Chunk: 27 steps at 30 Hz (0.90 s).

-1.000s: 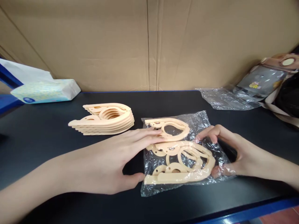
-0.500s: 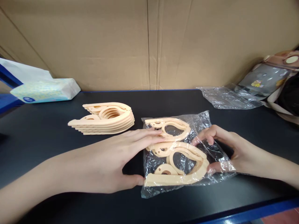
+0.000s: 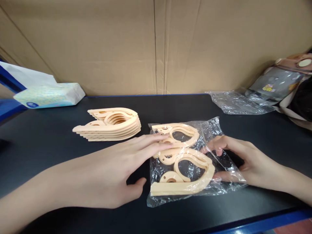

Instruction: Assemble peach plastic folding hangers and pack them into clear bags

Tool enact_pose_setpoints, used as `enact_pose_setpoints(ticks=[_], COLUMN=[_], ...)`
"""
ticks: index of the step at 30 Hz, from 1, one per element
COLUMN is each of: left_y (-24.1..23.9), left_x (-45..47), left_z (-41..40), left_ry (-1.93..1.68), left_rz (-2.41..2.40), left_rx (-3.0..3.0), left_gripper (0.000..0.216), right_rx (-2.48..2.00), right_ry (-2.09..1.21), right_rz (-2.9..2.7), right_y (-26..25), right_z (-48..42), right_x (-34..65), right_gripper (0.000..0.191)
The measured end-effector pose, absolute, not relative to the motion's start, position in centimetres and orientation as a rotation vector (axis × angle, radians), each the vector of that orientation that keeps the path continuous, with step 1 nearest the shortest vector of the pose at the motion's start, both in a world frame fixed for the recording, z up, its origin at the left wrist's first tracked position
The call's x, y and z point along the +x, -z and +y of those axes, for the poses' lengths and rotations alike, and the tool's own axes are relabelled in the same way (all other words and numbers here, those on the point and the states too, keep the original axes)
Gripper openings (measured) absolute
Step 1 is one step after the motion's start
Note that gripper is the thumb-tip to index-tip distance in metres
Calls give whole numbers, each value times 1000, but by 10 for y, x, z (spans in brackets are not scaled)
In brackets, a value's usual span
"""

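The left hand (image 3: 122,175) rests on the bag (image 3: 207,127) at ten o'clock, the right hand (image 3: 253,162) at three, both grips wide. Settling the hangers (image 3: 180,188) seems the step, calling next for gentle pressure.

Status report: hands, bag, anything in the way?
Left hand on clear bag; right hand at its right end. Beige pieces inside. Matching stack outside bag, apparently not blocking.

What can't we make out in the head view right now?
All head view:
Bagged pieces: partly covered by the left hand; overlap prevents a sure count.
Right hand: fingertip contact unclear through the creased, shiny clear bag.
Bottle-like container: cut off by the right edge.
Black object: also cut off there, unidentifiable.
Tissue pack: logo too small to read.
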<state>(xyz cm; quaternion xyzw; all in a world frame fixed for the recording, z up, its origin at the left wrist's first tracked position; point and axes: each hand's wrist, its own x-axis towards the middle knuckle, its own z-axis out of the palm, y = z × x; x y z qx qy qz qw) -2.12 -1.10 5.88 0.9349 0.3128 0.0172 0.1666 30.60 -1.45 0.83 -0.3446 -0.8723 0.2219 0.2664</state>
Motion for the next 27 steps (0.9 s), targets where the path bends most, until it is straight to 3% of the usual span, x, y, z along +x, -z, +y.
enact_pose_setpoints(ticks=[9, 14, 27], left_y=[-59, -56, -72], left_x=[-16, -13, -19], left_z=[-8, -12, -5], left_ry=[-293, -290, -651], left_rz=[1077, 984, 1136], left_rx=[2678, 2742, 2845], left_gripper=[55, 53, 35], right_rx=[-833, -815, -782], right_ry=[-405, -338, -459], right_rz=[-2400, -2418, -2354], right_y=[-6, -8, -10], right_z=[-15, -16, -19], right_x=[304, 305, 304], right_gripper=[43, 35, 33])
